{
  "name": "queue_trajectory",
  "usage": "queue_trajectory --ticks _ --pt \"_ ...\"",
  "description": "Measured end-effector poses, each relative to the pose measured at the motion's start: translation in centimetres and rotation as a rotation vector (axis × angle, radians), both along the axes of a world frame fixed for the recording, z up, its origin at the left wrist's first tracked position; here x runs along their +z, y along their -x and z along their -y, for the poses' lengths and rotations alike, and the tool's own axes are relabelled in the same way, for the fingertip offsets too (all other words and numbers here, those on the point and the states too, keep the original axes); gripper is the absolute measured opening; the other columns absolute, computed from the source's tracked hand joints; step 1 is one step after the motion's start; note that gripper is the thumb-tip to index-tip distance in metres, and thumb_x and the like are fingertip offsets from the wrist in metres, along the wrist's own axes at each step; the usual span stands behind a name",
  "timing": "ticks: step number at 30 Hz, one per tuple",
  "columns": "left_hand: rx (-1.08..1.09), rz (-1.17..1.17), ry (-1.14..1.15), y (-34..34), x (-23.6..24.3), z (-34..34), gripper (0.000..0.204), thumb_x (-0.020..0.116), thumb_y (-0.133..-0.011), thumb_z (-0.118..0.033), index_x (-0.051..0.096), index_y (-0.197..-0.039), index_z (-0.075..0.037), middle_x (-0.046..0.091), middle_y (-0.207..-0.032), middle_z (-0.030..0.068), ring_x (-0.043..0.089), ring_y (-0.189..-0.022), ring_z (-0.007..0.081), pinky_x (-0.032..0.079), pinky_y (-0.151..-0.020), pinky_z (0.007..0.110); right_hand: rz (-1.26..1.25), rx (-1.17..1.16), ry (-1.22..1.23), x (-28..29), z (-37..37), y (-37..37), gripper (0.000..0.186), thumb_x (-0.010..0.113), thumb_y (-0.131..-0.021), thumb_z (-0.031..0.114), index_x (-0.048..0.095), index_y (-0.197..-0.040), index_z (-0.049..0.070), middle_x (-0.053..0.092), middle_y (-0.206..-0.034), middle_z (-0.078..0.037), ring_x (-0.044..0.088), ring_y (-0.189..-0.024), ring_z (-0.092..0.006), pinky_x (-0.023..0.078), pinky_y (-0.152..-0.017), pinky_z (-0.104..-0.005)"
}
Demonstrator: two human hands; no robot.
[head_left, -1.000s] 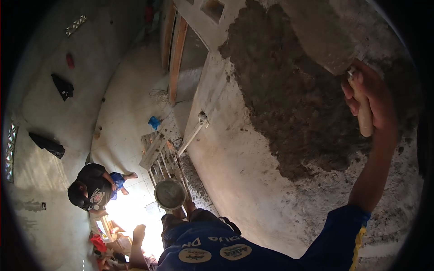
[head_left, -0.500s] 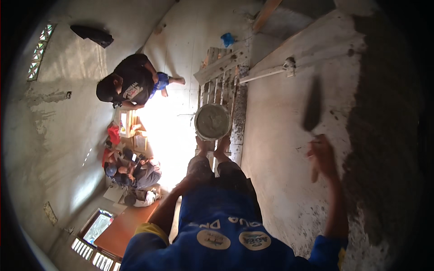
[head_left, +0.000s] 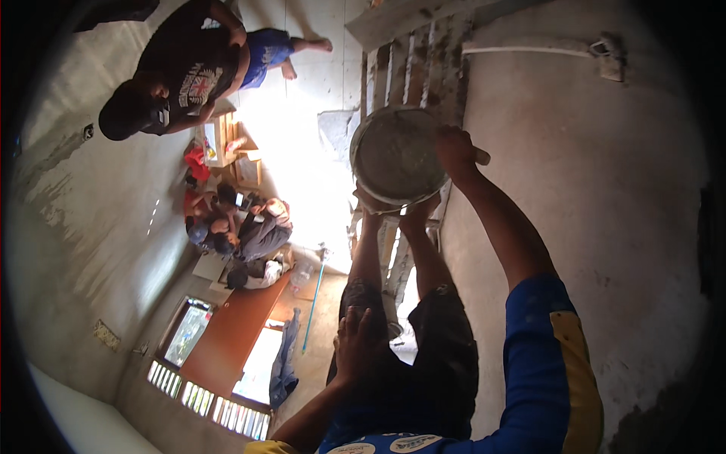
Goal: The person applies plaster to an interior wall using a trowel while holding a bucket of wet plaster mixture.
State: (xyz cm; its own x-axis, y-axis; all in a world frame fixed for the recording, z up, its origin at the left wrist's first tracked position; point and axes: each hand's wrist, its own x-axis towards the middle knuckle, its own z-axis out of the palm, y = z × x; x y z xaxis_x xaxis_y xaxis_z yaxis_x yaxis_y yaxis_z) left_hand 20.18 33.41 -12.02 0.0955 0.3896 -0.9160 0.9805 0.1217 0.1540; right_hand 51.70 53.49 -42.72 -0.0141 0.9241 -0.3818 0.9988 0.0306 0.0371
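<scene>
My right hand [head_left: 457,153] is closed around the handle of a trowel [head_left: 482,157] at the right rim of a round bucket [head_left: 355,159]. The trowel's blade cannot be made out, whether inside the bucket or hidden by the hand. Grey wet mortar [head_left: 397,155] fills the bucket's inside. It stands on slatted boards [head_left: 412,72], just beyond my bare feet. My left hand [head_left: 355,344] rests on my left thigh, its fingers spread and nothing in them.
A plastered wall [head_left: 575,189] rises close on my right, with a wooden bar [head_left: 529,48] near it. At left, below the boards, a person in a dark shirt [head_left: 185,72] sits. Several people huddle near a brown table [head_left: 234,333].
My right hand came down from the wall to the bucket with the trowel. My view tilted lower and nearer the bucket; my left hand now shows on my thigh.
</scene>
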Motion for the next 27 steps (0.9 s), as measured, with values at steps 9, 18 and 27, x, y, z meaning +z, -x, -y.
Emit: queue_trajectory --ticks 9,18,27 --pt "0.053 -0.033 0.069 1.0 -0.7 -1.1 0.082 0.073 -0.074 -0.04 0.033 -0.142 -0.02 0.019 -0.149 0.0224 0.026 -0.132 0.0448 0.029 -0.103 0.061 -0.363 -0.141 0.416 -1.6 5.0 2.2 0.022 0.056 -0.084 0.022 0.061 -0.101 0.009 0.066 -0.091 -0.015 0.066 -0.084 -0.0314 0.053 -0.073 -0.0434" --pt "-0.03 -0.038 0.058 0.3 -0.2 -2.6 0.079 0.07 -0.076 -0.04 0.032 -0.141 -0.018 0.02 -0.147 0.0217 0.026 -0.132 0.0452 0.03 -0.099 0.064 -0.593 -0.369 0.389 2.3 9.5 1.6 0.036 0.059 -0.086 0.03 0.055 -0.117 0.012 0.066 -0.097 -0.015 0.065 -0.086 -0.0323 0.052 -0.076 -0.0456" --pt "-0.059 0.011 -0.033 -1.2 1.7 -6.0 0.082 0.07 -0.074 -0.043 0.032 -0.142 -0.016 0.023 -0.147 0.021 0.028 -0.133 0.0427 0.031 -0.101 0.062 -0.599 -0.488 0.268 16.3 11.3 -0.3 0.03 0.056 -0.087 0.037 0.061 -0.097 0.01 0.064 -0.088 -0.012 0.063 -0.085 -0.0312 0.049 -0.074 -0.0462"
